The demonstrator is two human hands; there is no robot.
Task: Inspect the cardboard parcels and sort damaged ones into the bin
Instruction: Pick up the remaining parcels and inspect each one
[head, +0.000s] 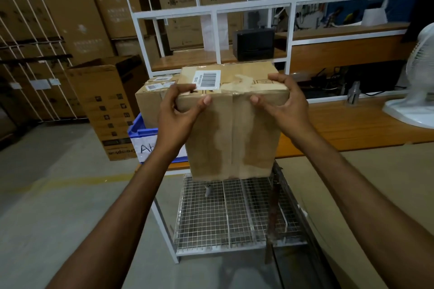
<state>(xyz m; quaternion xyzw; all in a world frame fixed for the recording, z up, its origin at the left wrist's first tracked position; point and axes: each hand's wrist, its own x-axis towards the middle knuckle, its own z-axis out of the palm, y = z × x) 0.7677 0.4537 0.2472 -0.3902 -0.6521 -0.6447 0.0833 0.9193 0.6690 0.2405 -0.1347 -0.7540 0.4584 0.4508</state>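
Observation:
I hold a brown cardboard parcel [231, 129] in the air in front of me, above a wire-mesh shelf. It has a barcode label on top and wrinkled clear tape along its seam. My left hand [178, 112] grips its upper left corner, thumb on the front face. My right hand [285, 105] grips the upper right corner the same way. Behind the held parcel another labelled cardboard parcel [150, 98] sits in a blue bin [138, 130] with a white handwritten label.
A wire-mesh shelf [225, 216] on a white frame lies below the parcel. A wooden counter [357, 124] runs to the right, with a white fan [418, 87] on it. A tall open carton [105, 105] stands on the floor at left. Large stacked cartons fill the background.

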